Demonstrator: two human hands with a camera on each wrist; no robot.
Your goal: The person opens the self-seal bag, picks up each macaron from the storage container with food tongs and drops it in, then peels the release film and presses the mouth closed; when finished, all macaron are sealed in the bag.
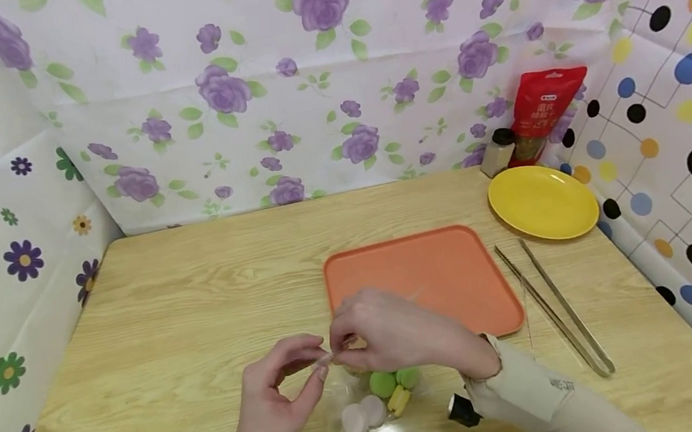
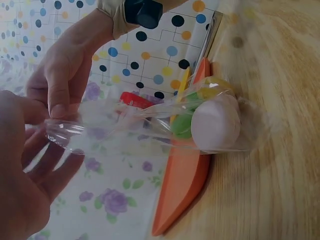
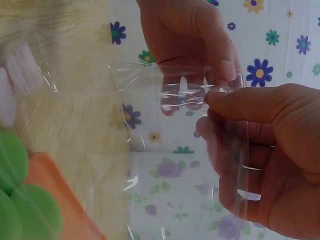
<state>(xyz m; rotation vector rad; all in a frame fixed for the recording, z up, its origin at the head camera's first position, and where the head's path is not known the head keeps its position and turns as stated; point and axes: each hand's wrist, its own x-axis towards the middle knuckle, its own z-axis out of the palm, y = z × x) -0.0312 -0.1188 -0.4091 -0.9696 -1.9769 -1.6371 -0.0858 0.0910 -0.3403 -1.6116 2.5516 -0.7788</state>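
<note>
A clear plastic bag [image 2: 150, 125] hangs upright between my hands, its top edge up at my fingers. At its bottom are pale pink macarons [image 1: 364, 415], green macarons [image 1: 382, 383] and a yellow macaron [image 1: 399, 400]. My left hand [image 1: 283, 389] pinches one side of the top edge between thumb and fingers; several of its fingers [image 3: 170, 100] show through the film. My right hand [image 1: 379, 331] pinches the same edge close beside it, its thumb [image 3: 250, 102] on the near side. The fingertips of both hands nearly meet.
Behind the right hand lies an orange tray [image 1: 424, 271]. Metal tongs [image 1: 559, 312] rest to its right, below a yellow plate [image 1: 542, 203]. A black-capped jar [image 1: 499, 152] and a red pouch [image 1: 547, 108] stand at the back right corner. Patterned cloth walls [image 1: 281, 109] enclose the table.
</note>
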